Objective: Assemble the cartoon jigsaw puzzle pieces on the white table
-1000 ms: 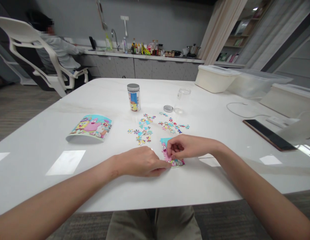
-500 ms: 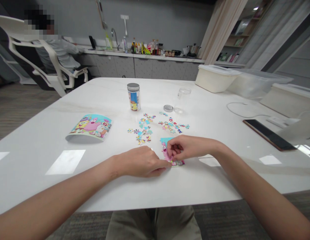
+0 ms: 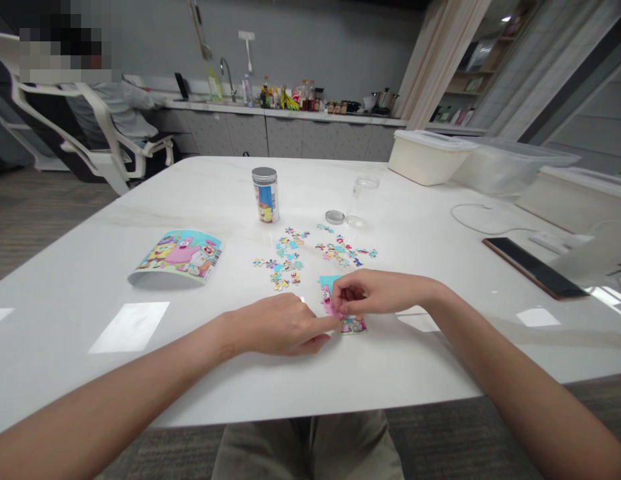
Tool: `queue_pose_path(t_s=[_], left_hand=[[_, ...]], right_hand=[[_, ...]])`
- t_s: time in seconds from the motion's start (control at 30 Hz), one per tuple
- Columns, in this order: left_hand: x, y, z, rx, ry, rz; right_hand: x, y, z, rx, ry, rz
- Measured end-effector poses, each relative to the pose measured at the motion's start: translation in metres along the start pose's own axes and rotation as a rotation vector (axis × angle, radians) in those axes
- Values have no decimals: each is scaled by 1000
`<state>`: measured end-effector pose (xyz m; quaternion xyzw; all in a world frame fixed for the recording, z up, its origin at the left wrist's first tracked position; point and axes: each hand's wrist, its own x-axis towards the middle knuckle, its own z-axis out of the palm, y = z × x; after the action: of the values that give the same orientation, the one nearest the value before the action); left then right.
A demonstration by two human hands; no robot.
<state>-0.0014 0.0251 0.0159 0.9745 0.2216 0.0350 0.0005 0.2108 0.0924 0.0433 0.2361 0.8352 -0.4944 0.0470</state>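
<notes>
A partly joined jigsaw puzzle [image 3: 326, 298] lies flat near the table's front edge, showing a pink cartoon figure on light blue. My left hand [image 3: 283, 323] rests beside it, index finger stretched onto its lower left part, thumb apart and the other fingers curled under. Over the puzzle's right side is my right hand [image 3: 367, 291], its fingers bent and closed together at the tips; whatever they pinch is hidden. Loose puzzle pieces [image 3: 289, 248] are scattered just beyond, with a second cluster of pieces [image 3: 344, 251] to their right.
A curled picture sheet [image 3: 183, 257] lies left. Behind the pieces stand a lidded jar [image 3: 265, 195], a clear open jar [image 3: 364, 200] and a loose metal lid [image 3: 335, 217]. Rightward are a phone [image 3: 533, 267], a cable [image 3: 470, 222] and storage boxes [image 3: 427, 160]. A person [image 3: 107, 110] sits beyond.
The whole view has shifted slightly. My right fingers have moved a little on the puzzle, and slightly more of its lower right part shows. My left hand stays against it.
</notes>
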Motion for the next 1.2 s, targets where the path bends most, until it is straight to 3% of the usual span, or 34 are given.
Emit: queue_pose_path(t_s=[0.27, 0.33, 0.47, 0.57, 0.63, 0.8, 1.2], left_hand=[[-1, 0, 0, -3, -14, 1], [-1, 0, 1, 1, 3, -18], [-1, -5, 4, -5, 80, -143], [-1, -14, 4, -24, 159, -325], [0, -20, 4, -30, 198, -462], [0, -26, 3, -28, 195, -627], [2, -22, 3, 35, 69, -659]], right_hand=[[-1, -2, -2, 35, 68, -19], [0, 0, -3, 15, 186, -8], [5, 11, -7, -62, 563, 51], [8, 22, -9, -297, 813, 178], [8, 30, -10, -464, 882, 266], [7, 38, -10, -578, 845, 362], [-3, 48, -21, -497, 732, 259]])
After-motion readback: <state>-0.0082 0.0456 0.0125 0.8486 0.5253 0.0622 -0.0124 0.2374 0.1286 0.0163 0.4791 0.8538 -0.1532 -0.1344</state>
